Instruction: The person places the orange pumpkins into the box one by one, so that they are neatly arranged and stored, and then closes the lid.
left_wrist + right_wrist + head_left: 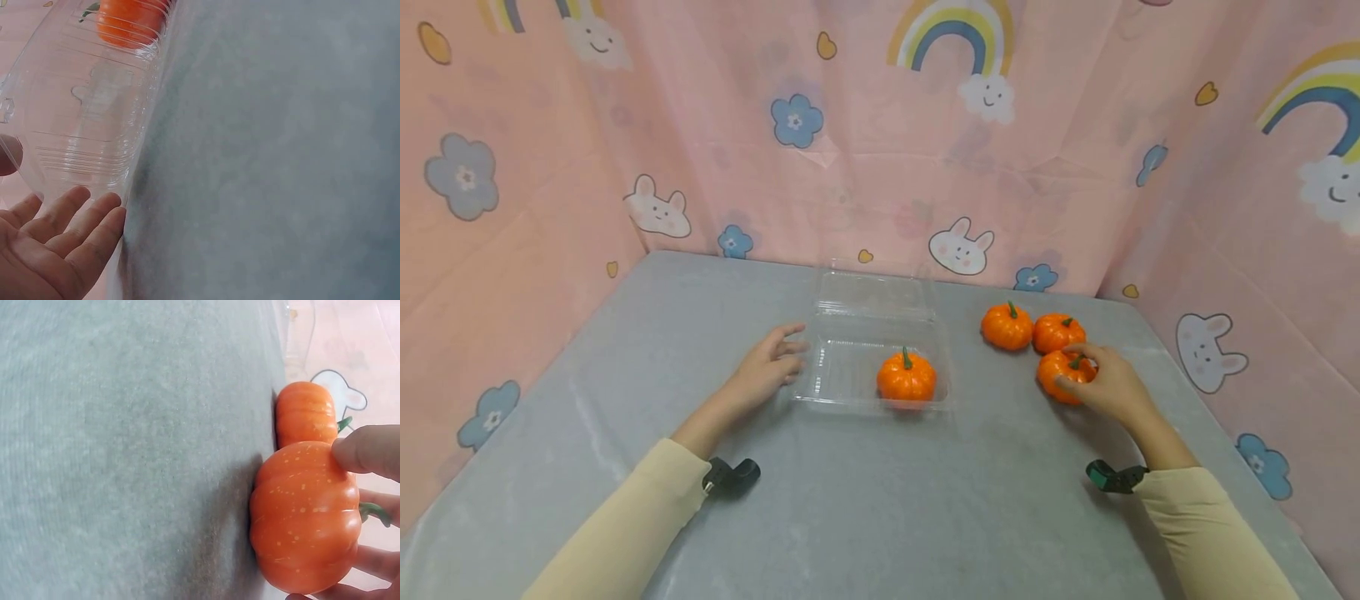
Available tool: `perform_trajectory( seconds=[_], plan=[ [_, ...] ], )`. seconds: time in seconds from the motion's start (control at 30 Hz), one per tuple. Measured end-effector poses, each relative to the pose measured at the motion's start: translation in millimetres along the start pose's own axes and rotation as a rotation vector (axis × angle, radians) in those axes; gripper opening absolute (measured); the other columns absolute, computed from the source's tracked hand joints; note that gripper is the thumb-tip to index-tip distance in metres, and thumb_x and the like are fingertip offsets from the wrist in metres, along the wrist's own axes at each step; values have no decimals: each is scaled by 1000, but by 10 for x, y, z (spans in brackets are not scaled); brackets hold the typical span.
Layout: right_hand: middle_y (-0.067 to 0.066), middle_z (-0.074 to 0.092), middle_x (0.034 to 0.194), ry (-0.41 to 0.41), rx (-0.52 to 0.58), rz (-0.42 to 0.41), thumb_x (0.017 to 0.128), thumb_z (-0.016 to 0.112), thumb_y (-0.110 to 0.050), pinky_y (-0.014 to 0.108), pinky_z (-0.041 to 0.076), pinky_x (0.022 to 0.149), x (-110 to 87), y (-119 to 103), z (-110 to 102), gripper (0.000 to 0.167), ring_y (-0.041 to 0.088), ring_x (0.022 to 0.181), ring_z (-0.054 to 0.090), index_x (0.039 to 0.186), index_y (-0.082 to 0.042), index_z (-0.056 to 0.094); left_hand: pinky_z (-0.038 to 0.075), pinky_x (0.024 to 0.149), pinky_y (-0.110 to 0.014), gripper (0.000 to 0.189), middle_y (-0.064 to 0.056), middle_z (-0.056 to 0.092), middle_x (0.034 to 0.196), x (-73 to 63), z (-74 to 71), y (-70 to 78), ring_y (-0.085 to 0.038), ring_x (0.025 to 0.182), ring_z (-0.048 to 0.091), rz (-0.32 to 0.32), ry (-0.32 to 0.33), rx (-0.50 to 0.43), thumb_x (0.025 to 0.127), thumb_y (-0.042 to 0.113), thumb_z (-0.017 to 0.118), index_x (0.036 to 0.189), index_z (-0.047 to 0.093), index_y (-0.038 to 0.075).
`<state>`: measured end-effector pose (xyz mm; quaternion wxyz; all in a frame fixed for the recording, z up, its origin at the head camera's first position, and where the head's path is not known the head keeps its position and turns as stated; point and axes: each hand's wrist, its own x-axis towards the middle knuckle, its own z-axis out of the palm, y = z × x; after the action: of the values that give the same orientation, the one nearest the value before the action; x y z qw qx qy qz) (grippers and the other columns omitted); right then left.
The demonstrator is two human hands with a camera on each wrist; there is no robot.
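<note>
In the head view, a clear plastic clamshell box (842, 375) lies with its lid raised at the back. One small orange pumpkin (907, 379) with a green stem sits in its right half. My left hand (769, 364) is at the box's left side, fingers fairly straight; in the left wrist view its fingertips (111, 200) come right up to the clear wall. On the right, my right hand (1108, 383) holds another small pumpkin (1060, 372) between thumb and fingers. The right wrist view shows this pumpkin (306, 519) low on the grey surface, the thumb on its upper side.
Two more pumpkins, one at the left (1007, 327) and one at the right (1057, 332), stand just behind the held one. A grey cloth covers the table (880, 500). Pink patterned curtains (850, 192) rise along its back and sides.
</note>
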<state>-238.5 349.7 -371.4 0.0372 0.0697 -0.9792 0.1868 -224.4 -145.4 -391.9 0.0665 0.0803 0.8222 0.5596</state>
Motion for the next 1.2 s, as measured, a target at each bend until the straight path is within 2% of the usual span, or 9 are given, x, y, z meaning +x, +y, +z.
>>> perform_trajectory(
  seconds=[0.33,0.5,0.6,1.2],
  plan=[
    [35,48,131,19,6,-12,86,67,-41,67,38,95,-25,-90,-40,62,51,116,45,128,2,53,53,94,-41,61,-21,45,145,1,3,-15,-35,125,54,11,-2,4,93,12,47,151,27,10],
    [33,51,125,22,8,-30,86,68,-41,65,42,91,-22,-219,-107,61,47,110,48,129,0,54,54,91,-36,62,-22,45,145,7,-3,-21,-35,122,56,6,-1,-3,92,12,47,150,28,11],
    [31,52,121,33,7,-43,85,68,-40,63,44,88,-19,-306,-152,60,45,106,49,129,-2,55,53,92,-38,61,-21,45,146,5,-4,-8,-34,121,56,-3,-1,-6,92,11,47,150,28,12],
    [23,52,134,50,32,-121,85,68,-40,63,44,95,101,-796,-294,56,41,116,49,129,-7,56,52,96,-43,61,-18,42,148,14,30,11,-36,125,54,-16,21,-20,92,10,47,150,29,11]
  ],
)
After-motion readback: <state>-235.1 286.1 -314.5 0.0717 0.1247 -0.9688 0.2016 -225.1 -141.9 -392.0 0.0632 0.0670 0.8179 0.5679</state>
